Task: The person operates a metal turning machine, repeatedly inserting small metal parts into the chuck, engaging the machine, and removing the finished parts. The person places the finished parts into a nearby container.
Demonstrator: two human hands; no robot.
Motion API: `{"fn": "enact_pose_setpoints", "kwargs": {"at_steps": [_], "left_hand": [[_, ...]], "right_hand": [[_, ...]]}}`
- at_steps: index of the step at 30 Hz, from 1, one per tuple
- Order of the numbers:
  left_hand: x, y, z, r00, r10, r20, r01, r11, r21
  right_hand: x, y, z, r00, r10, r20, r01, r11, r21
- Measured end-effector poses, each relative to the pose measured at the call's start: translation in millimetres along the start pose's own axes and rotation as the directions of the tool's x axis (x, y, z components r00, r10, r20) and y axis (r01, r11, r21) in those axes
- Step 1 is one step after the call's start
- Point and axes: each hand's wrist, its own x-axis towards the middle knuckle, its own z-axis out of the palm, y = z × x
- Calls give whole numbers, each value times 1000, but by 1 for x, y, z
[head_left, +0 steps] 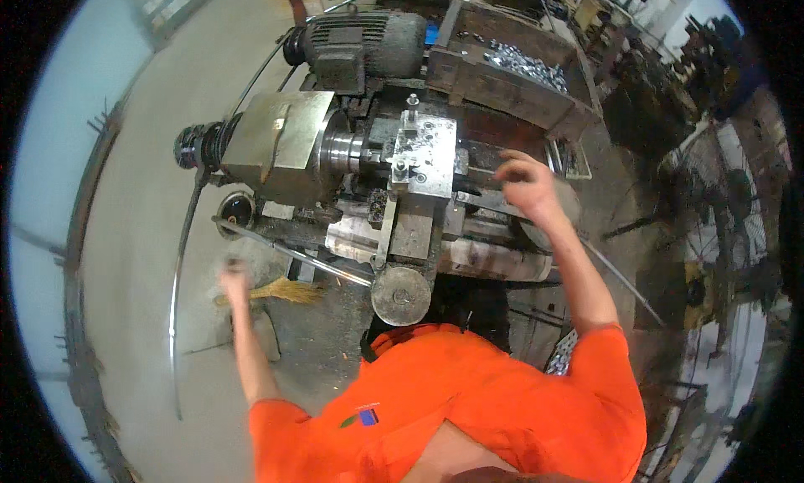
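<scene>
My left hand is out over the floor on the left, below the end of a long metal lever and beside a straw brush. Motion smears its fingers, so what they hold, if anything, does not show. On the right, my right hand hovers over the machine bed with its fingers loosely bent and apart, nothing visible in them. Between my hands stands a small lathe-like machine with a bright clamping block, a metal chuck and a round handwheel close to my body.
An electric motor sits behind the headstock cover. At the back right, a rusty metal trough holds many small shiny parts. A thin rod slants out at the right, and a long bar hangs at the left.
</scene>
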Motion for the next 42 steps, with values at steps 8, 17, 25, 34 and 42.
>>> {"fn": "enact_pose_setpoints", "kwargs": {"at_steps": [8, 17, 25, 34, 42], "left_hand": [[-24, 55, 91, 746, 175, 642, -621, 529, 578], [-8, 93, 35, 869, 77, 489, -318, 843, 434], [-5, 146, -20, 921, -185, 341, 344, 798, -495], [-13, 176, 32, 929, -246, 275, 363, 744, -561], [-16, 185, 30, 940, -223, 257, 328, 795, -510]], "right_hand": [[-132, 104, -102, 904, 344, -253, -384, 915, -128], [-247, 212, -196, 565, 681, -467, -764, 218, -607], [-313, 237, -165, 638, 528, -561, -716, 137, -684], [-380, 163, -40, 669, 636, -386, -729, 661, -175], [-368, 137, -15, 638, 679, -364, -697, 710, 103]]}}
